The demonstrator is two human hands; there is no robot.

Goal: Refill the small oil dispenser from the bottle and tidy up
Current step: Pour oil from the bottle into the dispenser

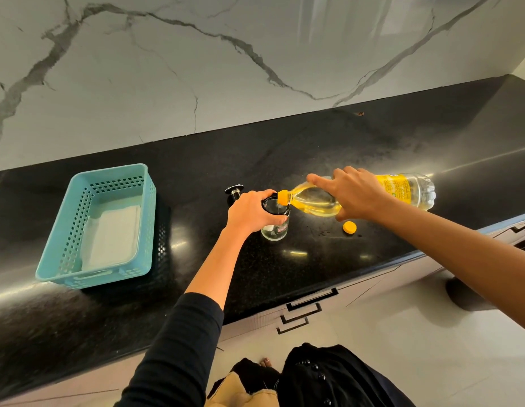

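A small clear glass oil dispenser (275, 230) stands upright on the black counter, its black-rimmed mouth uncovered. My left hand (251, 211) grips it around the top. My right hand (353, 193) holds a clear plastic oil bottle (317, 202) with a yellow label, tipped almost flat to the left. Its yellow neck rests over the dispenser's mouth, and a thin stream of pale oil runs down inside. The bottle's yellow cap (349, 227) lies on the counter to the right of the dispenser. The dispenser's black top (235, 193) lies just behind my left hand.
A teal perforated basket (64, 245) with a white cloth (113, 236) folded inside sits at the left of the black counter (284, 154). A marble wall rises behind. The counter's front edge runs above drawers with black handles (302, 312).
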